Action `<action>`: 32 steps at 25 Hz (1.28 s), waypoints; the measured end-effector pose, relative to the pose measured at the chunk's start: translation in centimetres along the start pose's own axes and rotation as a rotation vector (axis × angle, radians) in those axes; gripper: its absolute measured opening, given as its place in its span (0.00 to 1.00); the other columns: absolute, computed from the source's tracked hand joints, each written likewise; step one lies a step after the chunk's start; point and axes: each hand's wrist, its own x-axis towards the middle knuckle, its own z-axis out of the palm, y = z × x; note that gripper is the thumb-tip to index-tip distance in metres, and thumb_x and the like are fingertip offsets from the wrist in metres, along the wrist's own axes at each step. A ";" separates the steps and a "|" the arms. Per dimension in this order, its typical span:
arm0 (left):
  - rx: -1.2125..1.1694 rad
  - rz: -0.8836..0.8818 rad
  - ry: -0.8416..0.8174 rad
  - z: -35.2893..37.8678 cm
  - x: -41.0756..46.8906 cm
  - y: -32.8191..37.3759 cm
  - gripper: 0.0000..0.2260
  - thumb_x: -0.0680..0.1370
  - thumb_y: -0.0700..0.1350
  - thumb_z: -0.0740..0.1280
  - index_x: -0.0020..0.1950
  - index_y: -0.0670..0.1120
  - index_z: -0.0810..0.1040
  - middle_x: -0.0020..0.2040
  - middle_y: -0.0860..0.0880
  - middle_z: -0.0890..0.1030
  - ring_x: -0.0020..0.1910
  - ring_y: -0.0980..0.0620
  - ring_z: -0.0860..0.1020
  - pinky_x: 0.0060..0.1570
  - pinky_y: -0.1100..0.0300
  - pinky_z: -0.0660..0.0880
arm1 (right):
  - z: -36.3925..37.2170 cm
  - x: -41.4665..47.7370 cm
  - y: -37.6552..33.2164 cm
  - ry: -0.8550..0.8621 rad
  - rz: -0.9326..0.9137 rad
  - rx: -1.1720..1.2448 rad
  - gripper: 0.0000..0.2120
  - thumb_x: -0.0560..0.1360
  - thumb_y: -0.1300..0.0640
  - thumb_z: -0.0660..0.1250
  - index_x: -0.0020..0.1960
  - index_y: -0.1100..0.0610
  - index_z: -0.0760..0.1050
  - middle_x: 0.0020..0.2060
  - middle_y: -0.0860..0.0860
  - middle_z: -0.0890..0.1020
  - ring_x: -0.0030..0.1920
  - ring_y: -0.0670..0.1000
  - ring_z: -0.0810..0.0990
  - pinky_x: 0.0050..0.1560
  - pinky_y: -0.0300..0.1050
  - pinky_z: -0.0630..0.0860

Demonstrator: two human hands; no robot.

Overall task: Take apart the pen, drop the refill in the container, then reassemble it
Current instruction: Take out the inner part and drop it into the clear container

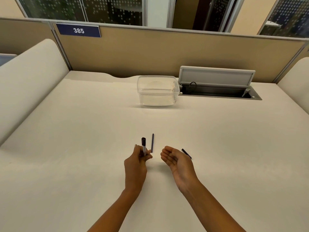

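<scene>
Left hand: the left hand gripped the pen barrel between thumb and fingertips, holding it roughly upright with its dark end pointing away from the person.
Right hand: the right hand hung loose and empty just above the desk, palm turned inward, fingers half curled around nothing.
Refill: a thin dark refill lay flat on the desk just beyond the left hand, apart from the barrel and well short of the container.
Loose part: a short black piece, probably the cap or tip section, rested on the desk just past the right hand's fingers; which part it was could not be told.
Container: the clear plastic container stood open and appeared empty near the far edge of the desk, beside a raised cable hatch.
Step in hand: the pen looked already taken apart, and the refill had not yet gone into the container, so the drop was judged to be the step due.
Next move: the free right hand seemed best placed to pinch the refill off the desk, a fine grasp since it lay flat, then carry it forward over the open rim and let go.
</scene>
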 end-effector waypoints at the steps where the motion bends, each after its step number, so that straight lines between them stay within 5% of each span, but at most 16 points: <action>1: -0.015 -0.032 0.010 0.0 0.1 -0.1 0.17 0.75 0.28 0.63 0.41 0.51 0.72 0.41 0.57 0.81 0.46 0.64 0.81 0.46 0.71 0.76 | 0.0 0.0 0.1 0.003 0.005 -0.005 0.13 0.78 0.68 0.55 0.52 0.67 0.78 0.47 0.62 0.83 0.49 0.58 0.82 0.48 0.46 0.79; 10: -0.229 -0.131 0.130 -0.7 1.3 1.2 0.13 0.75 0.34 0.66 0.40 0.52 0.74 0.40 0.51 0.84 0.43 0.61 0.83 0.42 0.76 0.73 | -0.4 0.6 1.0 0.004 0.011 -0.090 0.13 0.77 0.70 0.56 0.49 0.65 0.79 0.45 0.60 0.83 0.47 0.57 0.83 0.49 0.46 0.79; 17: -0.252 -0.259 0.142 -0.7 1.1 0.5 0.03 0.73 0.38 0.70 0.43 0.44 0.78 0.36 0.59 0.83 0.40 0.65 0.80 0.37 0.77 0.71 | 0.8 1.6 3.8 -0.101 -0.410 -1.013 0.13 0.72 0.65 0.69 0.55 0.54 0.80 0.50 0.49 0.83 0.44 0.42 0.79 0.42 0.24 0.72; 24: -0.340 -0.293 0.184 -1.0 1.2 1.3 0.05 0.75 0.38 0.66 0.42 0.47 0.75 0.38 0.53 0.86 0.44 0.69 0.79 0.39 0.81 0.68 | 2.0 2.4 5.4 -0.107 -0.625 -1.241 0.06 0.74 0.60 0.70 0.50 0.61 0.82 0.47 0.56 0.82 0.43 0.48 0.76 0.41 0.24 0.67; 27: -0.383 -0.316 0.195 -1.5 1.5 1.4 0.06 0.76 0.40 0.66 0.41 0.49 0.73 0.37 0.57 0.86 0.47 0.68 0.79 0.45 0.75 0.69 | 1.6 2.2 5.2 -0.098 -0.639 -1.248 0.07 0.75 0.62 0.68 0.50 0.61 0.82 0.45 0.56 0.81 0.42 0.48 0.76 0.40 0.25 0.67; 32: -0.577 -0.354 0.211 -2.2 2.4 1.8 0.03 0.78 0.37 0.64 0.45 0.43 0.71 0.38 0.52 0.86 0.52 0.50 0.83 0.58 0.59 0.71 | 0.4 1.9 4.0 -0.053 -0.680 -1.223 0.06 0.73 0.65 0.69 0.48 0.60 0.83 0.42 0.54 0.80 0.40 0.47 0.75 0.37 0.25 0.67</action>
